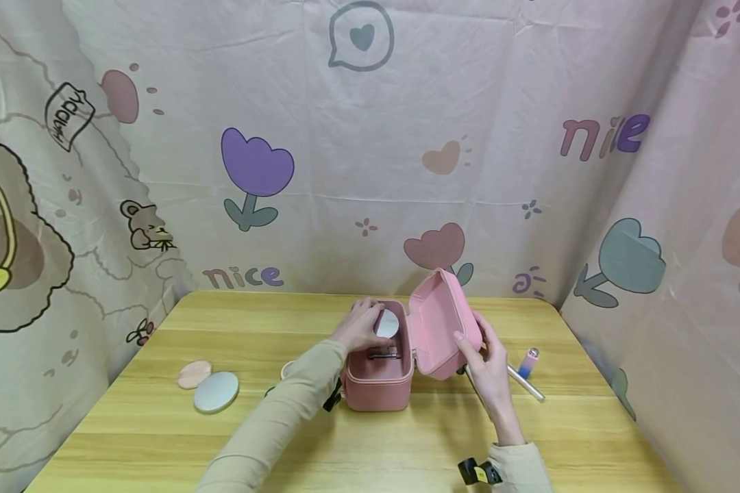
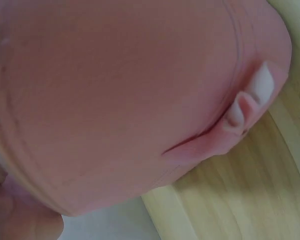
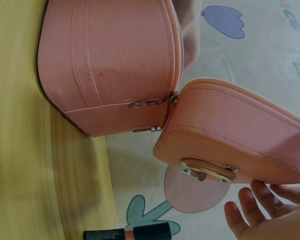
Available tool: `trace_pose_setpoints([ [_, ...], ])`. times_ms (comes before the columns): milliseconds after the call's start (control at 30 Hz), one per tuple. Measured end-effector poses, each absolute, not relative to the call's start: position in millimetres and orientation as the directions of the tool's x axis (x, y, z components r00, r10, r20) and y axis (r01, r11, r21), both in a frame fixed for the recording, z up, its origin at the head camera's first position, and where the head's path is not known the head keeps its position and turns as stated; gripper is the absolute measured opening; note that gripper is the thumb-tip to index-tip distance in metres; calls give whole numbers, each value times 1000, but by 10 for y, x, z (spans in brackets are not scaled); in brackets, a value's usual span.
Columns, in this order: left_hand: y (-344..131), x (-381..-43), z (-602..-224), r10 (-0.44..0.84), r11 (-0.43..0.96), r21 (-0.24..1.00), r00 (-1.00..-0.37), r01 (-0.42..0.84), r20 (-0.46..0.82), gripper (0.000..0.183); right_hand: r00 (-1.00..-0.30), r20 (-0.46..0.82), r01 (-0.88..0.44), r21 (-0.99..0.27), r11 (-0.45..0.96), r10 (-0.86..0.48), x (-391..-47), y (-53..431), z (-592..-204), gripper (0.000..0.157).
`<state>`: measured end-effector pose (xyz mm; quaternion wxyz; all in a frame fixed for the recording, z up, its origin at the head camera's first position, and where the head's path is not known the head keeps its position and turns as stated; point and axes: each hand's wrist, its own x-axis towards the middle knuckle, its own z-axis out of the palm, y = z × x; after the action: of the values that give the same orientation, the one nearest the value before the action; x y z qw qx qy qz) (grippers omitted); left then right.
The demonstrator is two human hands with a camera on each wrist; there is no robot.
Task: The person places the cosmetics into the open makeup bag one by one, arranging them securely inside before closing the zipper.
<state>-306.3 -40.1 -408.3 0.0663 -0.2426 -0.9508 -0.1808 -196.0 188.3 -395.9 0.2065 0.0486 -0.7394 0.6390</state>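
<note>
**In the middle of the table (image 1: 419,448), one hand inside the pink case (image 1: 377,400), one on its lid (image 1: 433,329)**

The case stands upright, its lid swung out to the right and tilted. Toward the far end inside, the left hand (image 1: 362,326) appears to pinch a round white disc (image 1: 387,324) between thumb and fingers; the left wrist view does not show that hold. The right hand (image 1: 492,370) grips the lid, thumb over its inner edge, fingers behind.

Good handling here would keep the disc pinched lightly and moving straight up or down, clear of the case's rim and of the dark item (image 1: 385,352) lying nearer inside. The lid likely needs only a steady hold, since pulling farther right could drag the case. Fingers are best kept off the zip pulls (image 3: 142,104) at the join. A small round thing (image 1: 286,370) lies beside the left sleeve (image 1: 284,411), so that arm should lift rather than sweep.
</note>
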Motion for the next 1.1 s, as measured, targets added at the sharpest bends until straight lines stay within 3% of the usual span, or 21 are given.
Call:
trace_pose_setpoints([
  [433, -341, -3074, -4098, 412, 866, 238, -897, 440, 160, 76, -918, 350, -322, -932, 168, 186, -1963, 1871, -3954, 51],
  [867, -400, -3068, -4101, 408, 829, 314, -884, 463, 227, 88, -916, 351, -319, -931, 178, 196, -1961, 1874, -3947, 51],
  [1100, -472, -3041, -4125, 379, 781, 425, -888, 457, 259, 88, -911, 360, -325, -927, 187, 202, -1954, 1879, -3948, 51],
])
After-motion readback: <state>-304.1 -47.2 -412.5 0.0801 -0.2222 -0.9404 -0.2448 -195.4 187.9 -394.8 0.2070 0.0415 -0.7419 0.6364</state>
